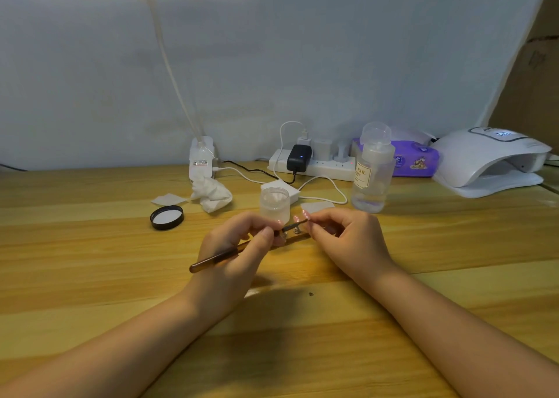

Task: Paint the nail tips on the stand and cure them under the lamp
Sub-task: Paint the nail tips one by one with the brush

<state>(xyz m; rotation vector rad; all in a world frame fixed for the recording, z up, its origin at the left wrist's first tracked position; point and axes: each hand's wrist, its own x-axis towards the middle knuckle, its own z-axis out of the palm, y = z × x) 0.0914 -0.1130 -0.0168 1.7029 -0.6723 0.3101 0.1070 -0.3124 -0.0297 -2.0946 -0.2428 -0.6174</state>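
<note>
Your left hand (pixel 242 240) pinches the slim amber-brown nail brush (pixel 217 258) near its ferrule, fingers curled round it. The brush's long axis runs from low on the left up to the right, its dark tip (pixel 298 222) pointing at the pink nail tips (pixel 302 216) just beyond the fingers.

Your right hand (pixel 348 234) curls in from the other side, fingertips pinched at the end of the small wooden nail stand (pixel 295 236), it seems; whether they hold the stand or one tip on it, you cannot tell from here. The stand lies between your two hands, just in front of the open frosted plastic jar (pixel 274 202). The bristle end is the nearer tool to the tips, so the stroke comes from the left.

Count: one brush, one stand, two pink tips showing, others possibly hidden. One jar, its black lid (pixel 167 217) well left of it. One white dome-shaped curing lamp (pixel 490 161) sits far right of the jar, well apart, on your right hand's side.
</note>
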